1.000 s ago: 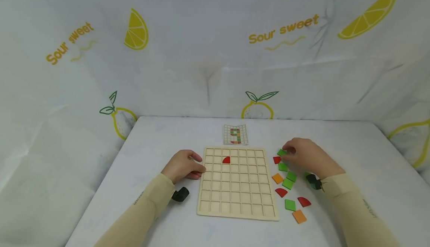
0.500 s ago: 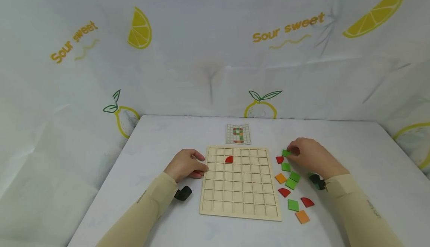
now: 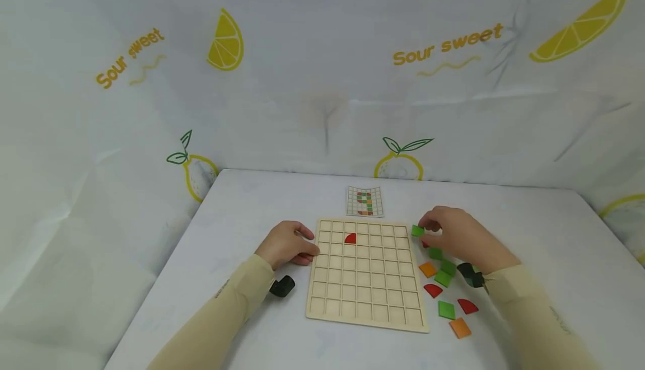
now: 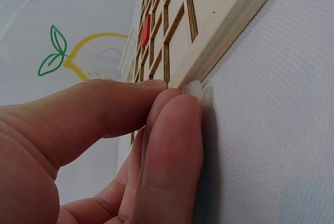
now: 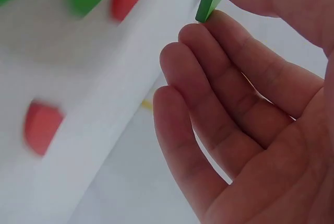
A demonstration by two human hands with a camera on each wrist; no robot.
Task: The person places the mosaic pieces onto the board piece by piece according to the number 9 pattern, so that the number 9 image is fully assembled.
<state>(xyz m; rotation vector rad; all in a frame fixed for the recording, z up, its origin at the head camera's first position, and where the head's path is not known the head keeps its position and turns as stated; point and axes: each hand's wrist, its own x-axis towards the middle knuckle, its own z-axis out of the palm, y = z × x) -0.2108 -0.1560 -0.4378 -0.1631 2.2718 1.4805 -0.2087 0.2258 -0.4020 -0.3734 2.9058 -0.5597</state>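
Here, a person's R hand (image 3: pixel 453 234) pinches a green tile (image 3: pixel 417 230) just right of the board's (image 3: pixel 364 272) far right corner, while the L hand (image 3: pixel 285 244) grips the board's left edge. W/ so slim a fingertip hold, the tile could slip or twist & prob. land askew on a ridge; a L-hand tug might shift the board, & a low R hand could scatter loose tiles (image 3: pixel 446 309) at right.
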